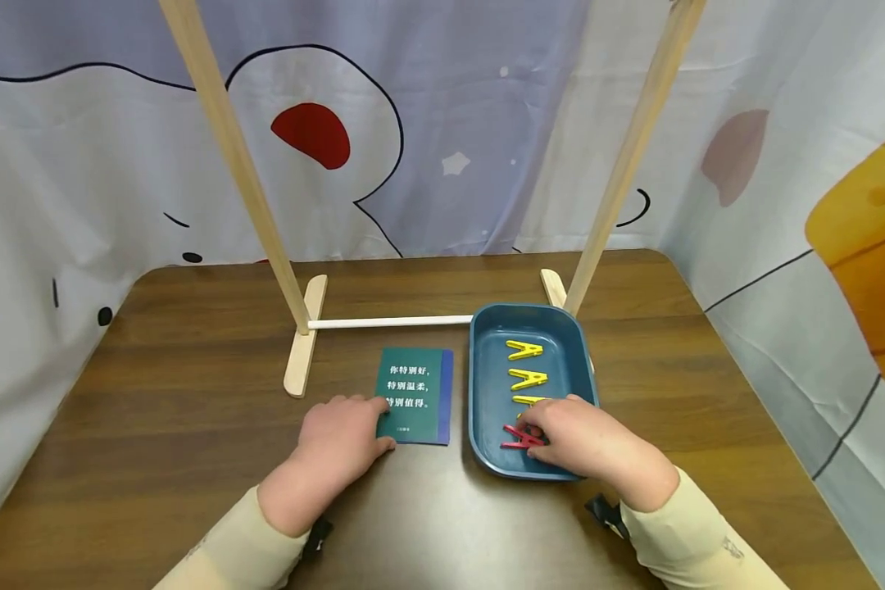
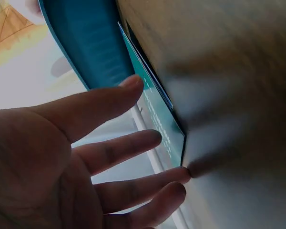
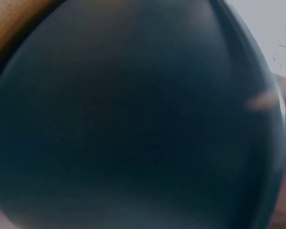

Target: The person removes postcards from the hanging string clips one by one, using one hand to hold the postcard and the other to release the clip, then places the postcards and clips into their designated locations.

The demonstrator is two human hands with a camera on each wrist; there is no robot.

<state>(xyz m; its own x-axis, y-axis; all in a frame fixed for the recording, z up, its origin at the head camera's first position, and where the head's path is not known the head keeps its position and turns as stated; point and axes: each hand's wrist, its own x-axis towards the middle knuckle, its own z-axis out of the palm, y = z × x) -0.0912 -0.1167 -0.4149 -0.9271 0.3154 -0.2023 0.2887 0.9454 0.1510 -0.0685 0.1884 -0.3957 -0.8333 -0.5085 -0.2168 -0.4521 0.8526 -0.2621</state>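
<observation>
A green card or booklet (image 1: 409,385) with white writing lies on the table, a purple strip showing along its right side. My left hand (image 1: 342,434) is at its left edge, with fingers loosely spread; in the left wrist view the fingertips (image 2: 155,138) are close to the card's edge. Beside the card stands a blue tray (image 1: 487,455). In it, my right hand (image 1: 578,430) has its thumb and fingers curled round a red clothespin (image 1: 515,438), partly hidden. Several yellow clothespins (image 1: 527,379) lie behind it. The right wrist view shows mostly the tray's outside (image 3: 133,119).
A wooden frame rises behind, with a left post (image 1: 247,176), a right post (image 1: 630,164) and a white crossbar (image 1: 391,322) low between them. The tray stands against the frame's right foot. A patterned curtain (image 1: 450,123) hangs round the brown table (image 1: 170,410).
</observation>
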